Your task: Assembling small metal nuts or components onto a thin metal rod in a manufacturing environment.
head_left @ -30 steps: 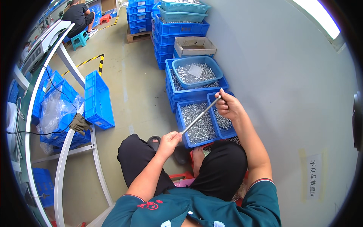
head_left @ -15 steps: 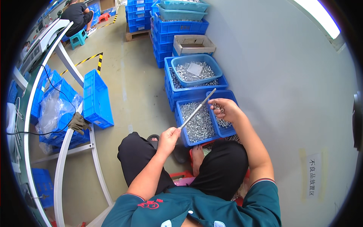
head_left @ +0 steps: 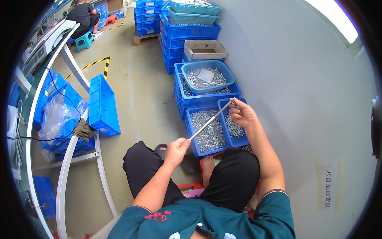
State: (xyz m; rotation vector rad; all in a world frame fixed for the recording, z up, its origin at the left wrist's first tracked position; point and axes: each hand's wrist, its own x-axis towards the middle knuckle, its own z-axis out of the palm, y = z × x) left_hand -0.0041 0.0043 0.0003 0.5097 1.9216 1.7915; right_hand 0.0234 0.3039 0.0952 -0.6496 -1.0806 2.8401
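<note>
What sits at the far tip of the thin metal rod [head_left: 210,121] is too small for me to make out. My left hand [head_left: 177,146] pinches its near end, my right hand [head_left: 241,113] closes on the far end, holding it slanted above a blue crate [head_left: 195,145] of small shiny metal parts [head_left: 209,133].

the right hand [head_left: 242,113] has lowered slightly, tilting the metal rod [head_left: 211,120] flatter over the blue bins [head_left: 193,137].
</note>
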